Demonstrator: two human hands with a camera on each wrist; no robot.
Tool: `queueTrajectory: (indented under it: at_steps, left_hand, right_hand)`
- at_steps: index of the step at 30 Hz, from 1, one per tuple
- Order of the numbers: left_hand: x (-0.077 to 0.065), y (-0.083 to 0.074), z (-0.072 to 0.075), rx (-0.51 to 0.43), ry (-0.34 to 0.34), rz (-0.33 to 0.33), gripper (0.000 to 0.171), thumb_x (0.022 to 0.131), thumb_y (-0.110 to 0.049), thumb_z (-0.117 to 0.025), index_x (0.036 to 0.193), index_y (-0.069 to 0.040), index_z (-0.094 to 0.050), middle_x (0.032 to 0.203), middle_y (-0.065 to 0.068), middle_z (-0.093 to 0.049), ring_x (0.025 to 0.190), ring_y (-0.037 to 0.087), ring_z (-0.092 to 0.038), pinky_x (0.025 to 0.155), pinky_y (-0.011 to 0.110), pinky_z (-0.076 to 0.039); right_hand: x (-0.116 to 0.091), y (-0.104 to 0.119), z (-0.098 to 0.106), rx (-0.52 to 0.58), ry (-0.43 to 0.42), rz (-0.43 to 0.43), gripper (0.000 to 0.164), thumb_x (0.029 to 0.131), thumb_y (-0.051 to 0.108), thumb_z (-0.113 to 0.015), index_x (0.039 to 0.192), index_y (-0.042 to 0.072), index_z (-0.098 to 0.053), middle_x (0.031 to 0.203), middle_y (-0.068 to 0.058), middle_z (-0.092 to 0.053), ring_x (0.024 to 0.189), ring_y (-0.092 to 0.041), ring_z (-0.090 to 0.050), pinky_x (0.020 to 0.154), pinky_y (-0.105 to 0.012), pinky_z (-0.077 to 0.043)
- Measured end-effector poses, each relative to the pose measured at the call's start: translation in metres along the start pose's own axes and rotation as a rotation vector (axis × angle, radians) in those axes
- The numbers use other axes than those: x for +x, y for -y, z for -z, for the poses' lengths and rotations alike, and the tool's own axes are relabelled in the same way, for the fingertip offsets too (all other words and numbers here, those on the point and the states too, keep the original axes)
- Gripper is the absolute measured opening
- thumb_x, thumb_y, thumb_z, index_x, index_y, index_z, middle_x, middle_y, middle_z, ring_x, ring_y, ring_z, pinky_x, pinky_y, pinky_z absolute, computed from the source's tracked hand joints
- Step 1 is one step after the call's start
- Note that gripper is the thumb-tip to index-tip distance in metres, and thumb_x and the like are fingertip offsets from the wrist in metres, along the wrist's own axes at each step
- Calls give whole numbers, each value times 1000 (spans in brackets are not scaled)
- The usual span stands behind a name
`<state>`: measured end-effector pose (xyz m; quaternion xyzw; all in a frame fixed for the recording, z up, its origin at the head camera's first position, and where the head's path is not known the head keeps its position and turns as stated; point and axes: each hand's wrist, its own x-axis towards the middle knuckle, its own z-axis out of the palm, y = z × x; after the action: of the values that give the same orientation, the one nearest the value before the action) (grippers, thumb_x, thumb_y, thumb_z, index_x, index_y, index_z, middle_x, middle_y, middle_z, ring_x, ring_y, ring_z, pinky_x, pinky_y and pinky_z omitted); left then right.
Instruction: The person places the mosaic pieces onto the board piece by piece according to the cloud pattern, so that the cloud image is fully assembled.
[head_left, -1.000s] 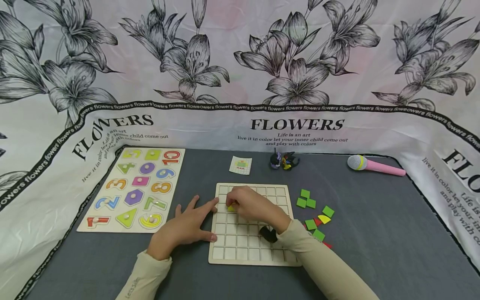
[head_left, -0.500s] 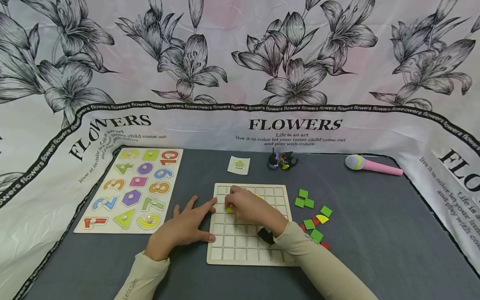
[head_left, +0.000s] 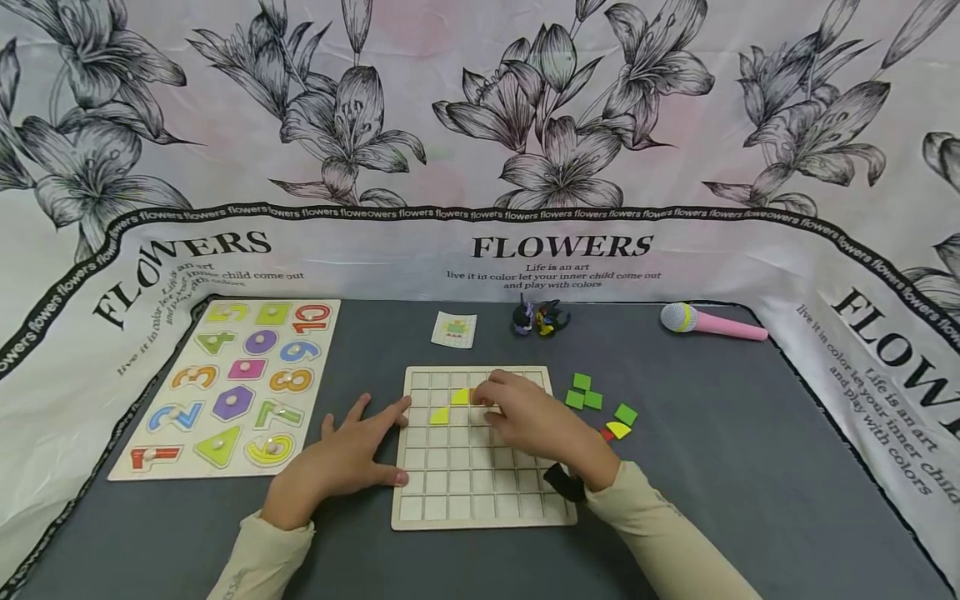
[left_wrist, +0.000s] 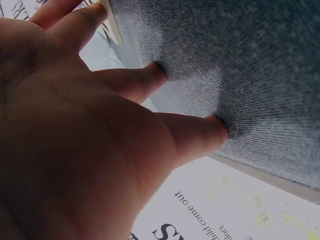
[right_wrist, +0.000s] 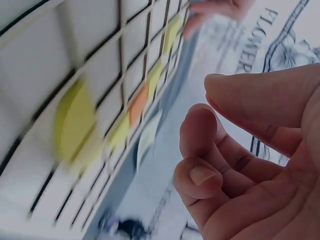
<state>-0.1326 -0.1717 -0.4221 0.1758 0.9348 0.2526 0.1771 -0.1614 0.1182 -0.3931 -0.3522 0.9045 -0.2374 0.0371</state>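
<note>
A pale gridded board (head_left: pixel 427 483) lies on the grey table in front of me. My left hand (head_left: pixel 337 462) rests at its left edge, index finger and thumb touching it; in the left wrist view its other fingertips press the cloth (left_wrist: pixel 270 85). Over the board's upper part is my right hand (head_left: pixel 525 412), fingers loosely bent. The right wrist view shows a gap between its thumb (right_wrist: pixel 260 92) and fingers, with nothing held. Yellow pieces (head_left: pixel 438 416) with a curved edge sit in the cells. An orange-red piece (right_wrist: pixel 137 105) lies between yellow ones, hidden by the hand in the head view.
Loose green squares (head_left: pixel 581 382), a yellow piece (head_left: pixel 618 430) and a bit of red (head_left: pixel 607 434) lie right of the board. A number puzzle (head_left: pixel 225 392) is at left. Behind are a pattern card (head_left: pixel 453 330), small dark figures (head_left: pixel 540 318) and a pink microphone (head_left: pixel 720 325).
My right hand has left the yellow piece in the left part of the grid and moved right, uncovering two yellow pieces. The head view has turned right. My left hand stays at the board's edge.
</note>
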Motion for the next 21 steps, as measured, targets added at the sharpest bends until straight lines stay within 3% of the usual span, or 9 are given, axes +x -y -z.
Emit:
queueTrajectory:
  at_steps: [7,14,21]
  left_hand:
    - [0,3,1,1,6,8,106,84,-39,-93,169,-15,-33,154,2,-59,159,54,-11,109,89,-4]
    - [1,0,0,2,14,4,106,85,-39,-92,169,-14,-33,154,4,-58,158,55,-11,109,89,-4]
    - [1,-3,1,9,15,9,107,84,-40,-93,169,-15,-33,156,5,-57,158,56,-11,109,89,-4]
  right_hand:
    - [-44,-24,22,-15,-71,-69,19,98,-6,-70,115,2,-75,110,-8,-68,83,-13,-59,73,-33,-54]
    - [-93,-51,38,-6,-145,-145,20,96,-8,-72,114,2,-75,100,-2,-66,83,-12,-64,71,-33,-58]
    - [-128,-71,49,-60,-162,-259,23,95,-8,-72,115,1,-76,102,-4,-68,80,-12,-58,68,-36,-53]
